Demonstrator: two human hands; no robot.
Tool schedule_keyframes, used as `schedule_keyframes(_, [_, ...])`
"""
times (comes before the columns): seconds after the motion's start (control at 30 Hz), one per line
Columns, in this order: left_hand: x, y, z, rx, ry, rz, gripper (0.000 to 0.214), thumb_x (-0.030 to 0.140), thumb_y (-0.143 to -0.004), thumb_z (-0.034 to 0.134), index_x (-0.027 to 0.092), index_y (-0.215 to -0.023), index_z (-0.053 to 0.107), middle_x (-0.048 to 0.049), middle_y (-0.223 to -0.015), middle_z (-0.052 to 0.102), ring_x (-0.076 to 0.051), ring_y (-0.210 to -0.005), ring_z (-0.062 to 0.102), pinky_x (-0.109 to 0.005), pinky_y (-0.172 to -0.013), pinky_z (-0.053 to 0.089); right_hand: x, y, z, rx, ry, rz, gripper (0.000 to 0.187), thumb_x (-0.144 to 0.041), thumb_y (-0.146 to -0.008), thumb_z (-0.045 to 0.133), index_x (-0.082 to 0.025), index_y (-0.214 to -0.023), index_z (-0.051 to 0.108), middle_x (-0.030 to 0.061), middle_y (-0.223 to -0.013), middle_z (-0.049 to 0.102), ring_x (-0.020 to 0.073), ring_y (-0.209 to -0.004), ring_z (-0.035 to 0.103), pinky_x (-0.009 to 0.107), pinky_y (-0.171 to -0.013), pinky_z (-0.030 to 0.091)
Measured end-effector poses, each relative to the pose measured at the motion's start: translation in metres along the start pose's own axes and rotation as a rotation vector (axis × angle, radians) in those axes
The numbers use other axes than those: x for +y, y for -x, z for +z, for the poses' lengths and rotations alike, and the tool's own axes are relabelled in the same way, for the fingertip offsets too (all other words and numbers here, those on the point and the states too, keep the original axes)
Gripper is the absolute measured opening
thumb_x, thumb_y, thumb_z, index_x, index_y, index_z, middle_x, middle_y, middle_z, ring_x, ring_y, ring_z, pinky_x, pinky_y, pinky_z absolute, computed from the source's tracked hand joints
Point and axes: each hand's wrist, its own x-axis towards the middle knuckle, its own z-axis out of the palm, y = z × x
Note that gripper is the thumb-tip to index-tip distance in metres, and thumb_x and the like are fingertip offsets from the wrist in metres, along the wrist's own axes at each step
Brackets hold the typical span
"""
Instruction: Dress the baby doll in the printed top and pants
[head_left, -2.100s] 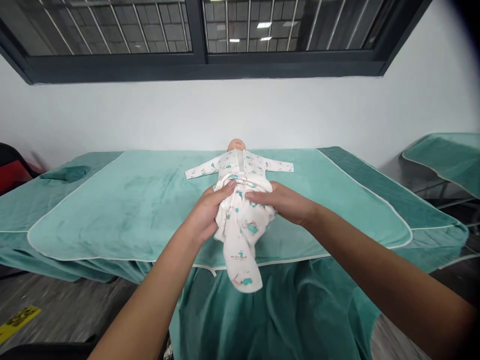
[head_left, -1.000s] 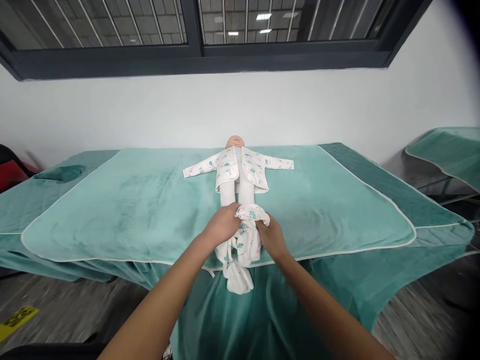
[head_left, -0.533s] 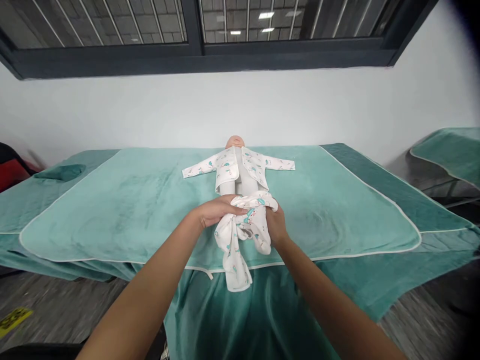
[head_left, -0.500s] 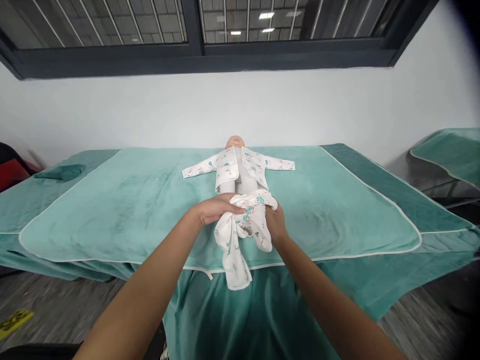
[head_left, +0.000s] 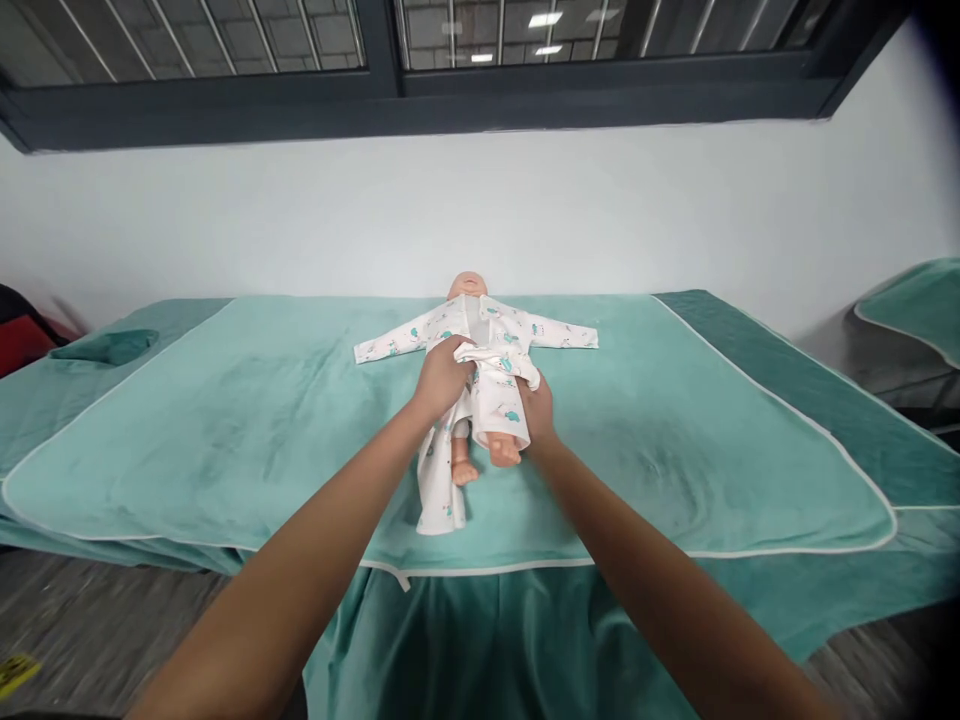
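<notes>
Left hand (head_left: 444, 378): grip closed, pinching bunched waist of printed baby trousers (head_left: 501, 398). Right hand (head_left: 537, 408): grip closed on waist's opposite side, fingertips hidden. Trousers lie over legs of baby doll (head_left: 469, 284), midway along near edge of bed (head_left: 225, 430); doll's head at far edge. One foot (head_left: 503, 450) protrudes from a cuff.

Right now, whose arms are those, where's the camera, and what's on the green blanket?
They're a person's; there's no machine here. Every picture comes from one camera worn on that person's head, looking forward and down. On the green blanket lies a doll in a white patterned shirt, open at the front. The bare left hand and right hand hold the top of some patterned pants. One foot pokes out of a pant leg; the other foot shows beside the second pant leg.
</notes>
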Motion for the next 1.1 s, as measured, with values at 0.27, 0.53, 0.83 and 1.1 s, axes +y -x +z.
schedule_keyframes(0.27, [-0.001,0.005,-0.025,-0.171,0.267,-0.215,0.027,0.034,-0.071,0.070,0.018,-0.092,0.063,-0.0014,-0.090,0.066,-0.021,-0.088,0.059,-0.030,-0.079,0.045,-0.002,-0.017,-0.022,-0.134,0.088,-0.054,0.020,-0.035,-0.077,0.064,-0.021,-0.090,0.059,0.0012,-0.092,0.063,0.0204,-0.089,0.054,0.031,-0.080,0.044])
schedule_keyframes(0.53, [-0.014,0.012,-0.035,-0.272,0.790,-0.381,0.033,0.030,-0.073,0.078,0.018,-0.099,0.063,-0.0016,-0.089,0.064,-0.017,-0.082,0.062,-0.028,-0.075,0.047,-0.073,-0.049,-0.013,-0.769,0.296,-0.271,0.030,-0.045,-0.086,0.064,-0.023,-0.107,0.060,0.0016,-0.099,0.061,0.0164,-0.087,0.054,0.028,-0.076,0.042])
schedule_keyframes(0.83, [-0.041,0.015,-0.028,-0.039,0.730,-0.300,0.028,0.026,-0.071,0.080,0.019,-0.089,0.061,0.0026,-0.084,0.059,-0.010,-0.072,0.054,-0.019,-0.064,0.041,-0.066,-0.079,0.031,-1.091,0.333,0.042,0.027,-0.043,-0.076,0.074,-0.018,-0.077,0.063,-0.0043,-0.065,0.048,0.0096,-0.059,0.042,0.023,-0.051,0.029])
schedule_keyframes(1.1, [-0.059,0.017,-0.028,-0.278,0.955,-0.344,0.036,0.043,-0.082,0.070,0.015,-0.105,0.067,-0.0061,-0.088,0.067,-0.016,-0.077,0.062,-0.023,-0.066,0.047,-0.052,-0.081,0.026,-0.943,-0.314,0.386,0.014,-0.021,-0.072,0.075,-0.018,-0.077,0.063,-0.0018,-0.069,0.062,0.0126,-0.062,0.057,0.024,-0.059,0.044])
